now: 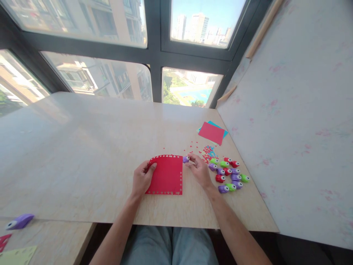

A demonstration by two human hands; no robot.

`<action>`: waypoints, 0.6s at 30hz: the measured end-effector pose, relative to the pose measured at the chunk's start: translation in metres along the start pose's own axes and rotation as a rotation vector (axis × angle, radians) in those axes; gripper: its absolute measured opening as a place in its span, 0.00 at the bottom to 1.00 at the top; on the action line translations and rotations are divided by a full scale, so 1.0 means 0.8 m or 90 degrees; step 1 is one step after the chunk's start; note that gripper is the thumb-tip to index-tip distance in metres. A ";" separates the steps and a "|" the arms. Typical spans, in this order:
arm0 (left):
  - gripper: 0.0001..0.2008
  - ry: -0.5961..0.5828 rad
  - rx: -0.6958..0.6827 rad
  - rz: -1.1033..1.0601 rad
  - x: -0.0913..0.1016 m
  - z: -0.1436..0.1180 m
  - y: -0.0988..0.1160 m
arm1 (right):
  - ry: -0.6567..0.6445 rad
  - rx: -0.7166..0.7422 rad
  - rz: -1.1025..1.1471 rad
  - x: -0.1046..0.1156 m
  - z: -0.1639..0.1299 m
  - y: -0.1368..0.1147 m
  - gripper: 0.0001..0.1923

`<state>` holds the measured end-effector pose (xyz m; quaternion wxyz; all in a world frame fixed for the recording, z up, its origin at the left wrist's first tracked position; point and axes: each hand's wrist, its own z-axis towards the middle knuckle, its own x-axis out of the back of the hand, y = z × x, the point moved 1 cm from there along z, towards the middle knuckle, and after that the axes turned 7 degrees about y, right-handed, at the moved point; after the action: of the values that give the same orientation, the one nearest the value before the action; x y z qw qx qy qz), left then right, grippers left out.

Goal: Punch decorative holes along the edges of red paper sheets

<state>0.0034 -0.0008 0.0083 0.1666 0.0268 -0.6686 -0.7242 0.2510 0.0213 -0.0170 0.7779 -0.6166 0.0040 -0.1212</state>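
The left hand (pixel 142 178) covers the red sheet's (pixel 167 176) left edge (punched shapes too small to tell).

Pale marble-look surface (pixel 82 147) by the window

Lying on it: red card (pixel 167 175), a pile of little punches (pixel 228 175), confetti bits (pixel 206 151), spare paper sheets (pixel 212 131).

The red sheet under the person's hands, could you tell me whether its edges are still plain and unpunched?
No, the red sheet shows rows of small punched holes along its top, right and bottom edges.
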 end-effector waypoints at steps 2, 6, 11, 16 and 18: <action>0.17 0.001 0.001 -0.007 0.000 -0.001 0.001 | -0.010 0.004 0.001 0.000 0.000 -0.001 0.18; 0.17 0.002 -0.001 -0.003 0.001 -0.001 0.002 | -0.026 0.037 0.013 -0.001 -0.001 -0.004 0.15; 0.16 0.003 -0.019 0.026 0.000 0.000 -0.002 | -0.026 0.042 0.038 -0.001 -0.003 -0.005 0.14; 0.15 0.008 -0.032 0.041 0.001 0.001 -0.004 | -0.016 0.036 0.031 0.002 -0.002 -0.004 0.14; 0.15 0.007 -0.032 0.041 0.001 0.001 -0.004 | -0.013 0.042 0.018 0.002 -0.002 -0.004 0.13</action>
<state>0.0020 -0.0003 0.0051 0.1941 0.0055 -0.6496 -0.7351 0.2520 0.0186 -0.0139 0.7996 -0.5915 0.0007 -0.1035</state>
